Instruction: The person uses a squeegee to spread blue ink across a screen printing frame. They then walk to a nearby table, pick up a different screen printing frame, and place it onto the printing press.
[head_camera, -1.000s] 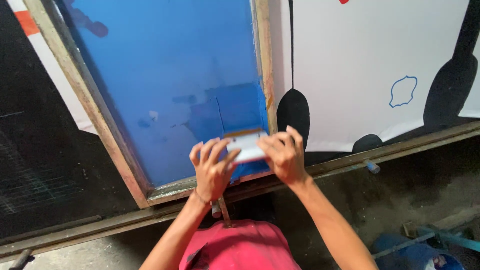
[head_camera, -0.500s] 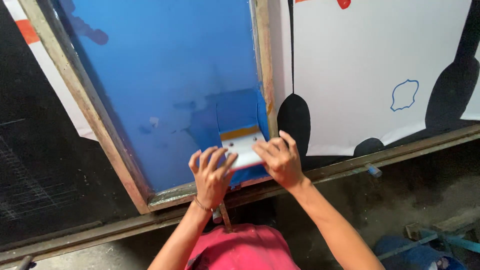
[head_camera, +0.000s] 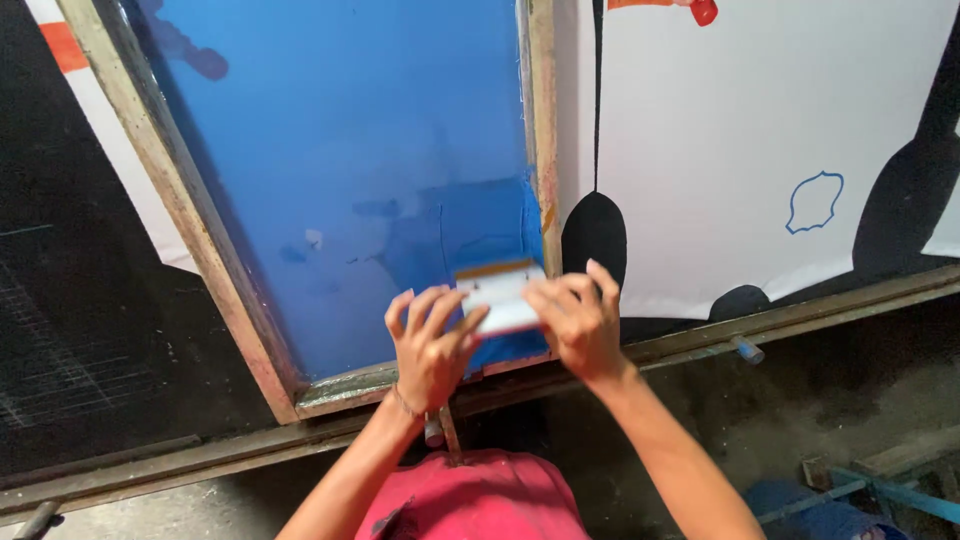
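Observation:
A wood-framed printing screen (head_camera: 190, 210) with a blue mesh (head_camera: 340, 150) lies on the long table in front of me. Both hands grip a small squeegee (head_camera: 497, 291) with a pale body and a wooden top edge, pressed on the mesh near the frame's lower right corner. My left hand (head_camera: 430, 345) holds its left end, fingers spread over it. My right hand (head_camera: 575, 325) holds its right end. A darker blue ink streak (head_camera: 480, 225) lies on the mesh just beyond the squeegee.
White fabric (head_camera: 740, 140) with black shapes, a thin blue outline (head_camera: 815, 200) and a red spot lies to the right of the screen. A metal rail (head_camera: 800, 315) edges the table's near side. Dark floor and blue-painted items lie below right.
Both hands and the squeegee have slid toward me along the mesh, closer to the frame's near edge, leaving a darker blue streak behind. The view has shifted slightly.

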